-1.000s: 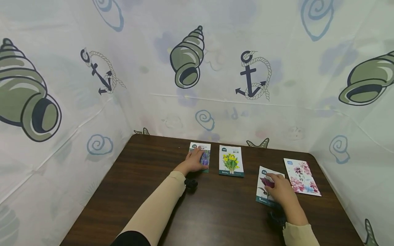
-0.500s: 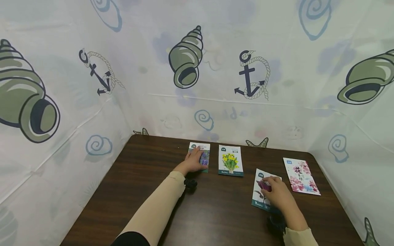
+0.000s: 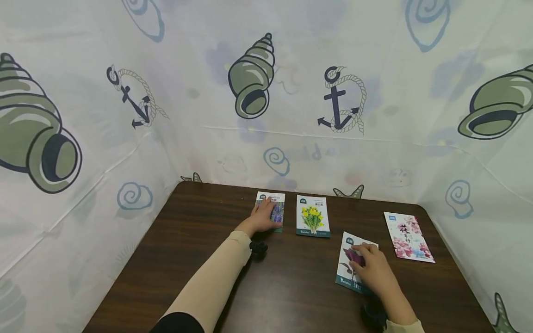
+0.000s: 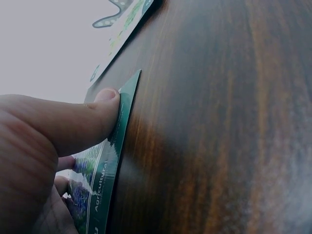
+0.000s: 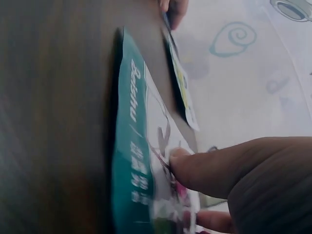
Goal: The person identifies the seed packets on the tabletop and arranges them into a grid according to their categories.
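Beyond the middle of the table lies a seed packet with purple flower spikes [image 3: 278, 214]. My left hand [image 3: 262, 217] rests over its left side, fingers spread. In the left wrist view the thumb [image 4: 92, 122] lies by the green bottom band. Nearer and to the right is a seed packet with a dark purple bloom [image 3: 346, 279], tilted on the tabletop. My right hand [image 3: 376, 270] presses its printed face with thumb and fingers, covering its right side. The right wrist view shows that thumb [image 5: 204, 163] against the face, above the green band.
A seed packet with yellow flowers [image 3: 312, 217] lies between the two hands, farther back. At the right, a pink blossom packet [image 3: 409, 237] lies askew on the dark wooden table [image 3: 195, 240]. A printed cloth wall [image 3: 300, 152] stands behind the table's far edge.
The right hand has slid the dark purple bloom packet left and toward the person, away from the pink blossom packet. The left hand stays on its packet.
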The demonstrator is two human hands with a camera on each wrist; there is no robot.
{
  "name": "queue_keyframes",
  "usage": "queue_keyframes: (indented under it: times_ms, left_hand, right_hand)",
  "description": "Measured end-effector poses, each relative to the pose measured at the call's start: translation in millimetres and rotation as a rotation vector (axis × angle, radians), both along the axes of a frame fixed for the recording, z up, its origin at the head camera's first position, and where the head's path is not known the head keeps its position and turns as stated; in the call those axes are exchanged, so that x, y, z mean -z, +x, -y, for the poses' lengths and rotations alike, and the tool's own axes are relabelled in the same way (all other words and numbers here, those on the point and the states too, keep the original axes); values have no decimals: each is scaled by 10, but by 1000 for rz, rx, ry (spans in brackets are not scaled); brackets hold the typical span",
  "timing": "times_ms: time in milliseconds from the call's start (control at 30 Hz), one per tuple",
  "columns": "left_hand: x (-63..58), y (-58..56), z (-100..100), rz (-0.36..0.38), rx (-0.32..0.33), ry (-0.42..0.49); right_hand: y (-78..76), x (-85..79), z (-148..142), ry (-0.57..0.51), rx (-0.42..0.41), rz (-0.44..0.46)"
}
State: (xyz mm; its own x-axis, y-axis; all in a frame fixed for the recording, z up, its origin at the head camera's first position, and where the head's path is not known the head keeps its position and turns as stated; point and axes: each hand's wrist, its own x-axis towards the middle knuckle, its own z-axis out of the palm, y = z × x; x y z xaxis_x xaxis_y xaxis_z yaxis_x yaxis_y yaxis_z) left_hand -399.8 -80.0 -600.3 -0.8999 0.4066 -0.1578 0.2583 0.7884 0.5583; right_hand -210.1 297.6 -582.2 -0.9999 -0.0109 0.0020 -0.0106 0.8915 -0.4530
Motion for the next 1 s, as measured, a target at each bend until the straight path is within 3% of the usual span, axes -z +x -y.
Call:
queue_keyframes:
  times_ms: [367,800,1000]
  left_hand:
    - [90,-59,1,-8,5,-11]
    - [52,-16,5,-9,6,-8]
    - [32,-3,5,-14,11,26]
  right_hand:
    - [170,74,255,-39,6,-14]
    - [324,49,583,-29,-2,10]
    - [363,91,779,-34,-45,-47]
